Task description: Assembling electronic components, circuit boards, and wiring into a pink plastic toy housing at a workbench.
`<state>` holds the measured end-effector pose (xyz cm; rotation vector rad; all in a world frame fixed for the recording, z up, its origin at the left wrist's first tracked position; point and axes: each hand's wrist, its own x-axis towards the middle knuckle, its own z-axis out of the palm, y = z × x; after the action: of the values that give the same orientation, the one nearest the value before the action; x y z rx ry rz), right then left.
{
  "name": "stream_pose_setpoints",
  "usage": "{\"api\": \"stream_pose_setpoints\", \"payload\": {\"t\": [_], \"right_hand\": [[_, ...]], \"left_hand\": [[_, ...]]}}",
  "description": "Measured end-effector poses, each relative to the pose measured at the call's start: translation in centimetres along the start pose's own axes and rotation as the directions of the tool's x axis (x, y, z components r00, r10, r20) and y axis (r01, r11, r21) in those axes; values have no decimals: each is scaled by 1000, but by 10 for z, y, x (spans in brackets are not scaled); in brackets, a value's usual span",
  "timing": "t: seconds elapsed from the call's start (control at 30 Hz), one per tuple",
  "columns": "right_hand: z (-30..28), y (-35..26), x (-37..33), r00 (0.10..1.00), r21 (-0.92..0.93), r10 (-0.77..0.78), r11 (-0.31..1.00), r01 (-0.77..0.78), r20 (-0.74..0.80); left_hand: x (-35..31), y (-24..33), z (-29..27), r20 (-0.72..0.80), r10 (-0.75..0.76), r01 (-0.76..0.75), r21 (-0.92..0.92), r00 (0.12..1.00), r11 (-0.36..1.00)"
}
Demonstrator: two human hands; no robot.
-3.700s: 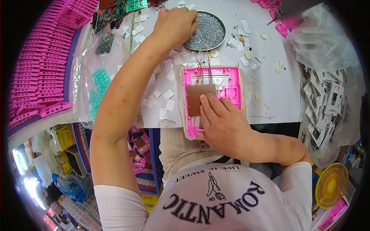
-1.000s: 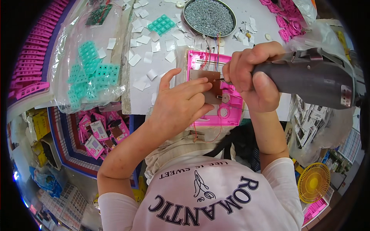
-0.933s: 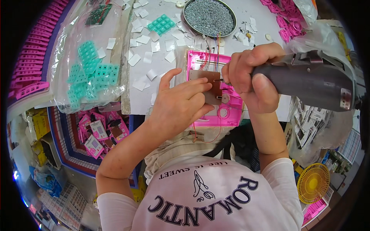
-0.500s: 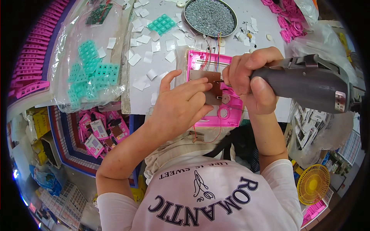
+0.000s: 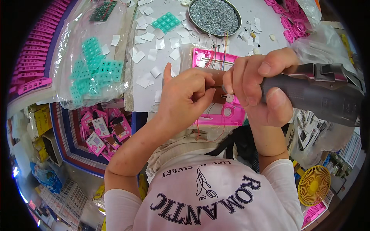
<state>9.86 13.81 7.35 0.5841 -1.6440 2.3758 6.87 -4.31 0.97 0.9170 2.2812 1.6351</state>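
Observation:
A pink plastic casing lies at the table's near edge, with a brown circuit board in it. Thin coloured wires run out at its far side. In my right hand is a dark grey electric screwdriver, held sideways with its front end toward the board. My left hand rests over the board's left part, fingers curled, thumb and forefinger close together beside the screwdriver's front end. What they pinch, if anything, is too small to make out. My fingers hide much of the board.
Beyond the casing stands a round metal tray of small screws. White paper pieces and a green keypad sheet lie about; more sheets are on plastic at left. A blue-red crate holds pink assemblies.
My left fingers, stretched flat across the board before, are now curled in toward the screwdriver's front end. The screwdriver and my right hand have shifted right and slightly nearer. The whole view has moved a little.

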Motion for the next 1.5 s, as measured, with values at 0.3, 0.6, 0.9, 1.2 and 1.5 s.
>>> {"api": "stream_pose_setpoints", "payload": {"t": [0.3,0.6,0.9,1.2,1.5], "right_hand": [[0,2,-1,1000,-43,24,999,-25,-17],[0,14,-4,988,91,-16,995,30,-152],[-17,6,-6,993,-212,-16,977,-9,-117],[-16,20,-9,981,-144,-36,989,9,-188],[-14,25,-7,983,-153,-53,988,25,-178]], "left_hand": [[-1,-5,-2,45,73,-78,120,996,990],[0,-11,-3,90,188,-203,198,978,959],[-4,-10,-1,137,252,-285,374,958,882],[-2,-8,-2,134,238,-271,375,962,886],[-4,-12,0,126,272,-300,374,954,878]]}}
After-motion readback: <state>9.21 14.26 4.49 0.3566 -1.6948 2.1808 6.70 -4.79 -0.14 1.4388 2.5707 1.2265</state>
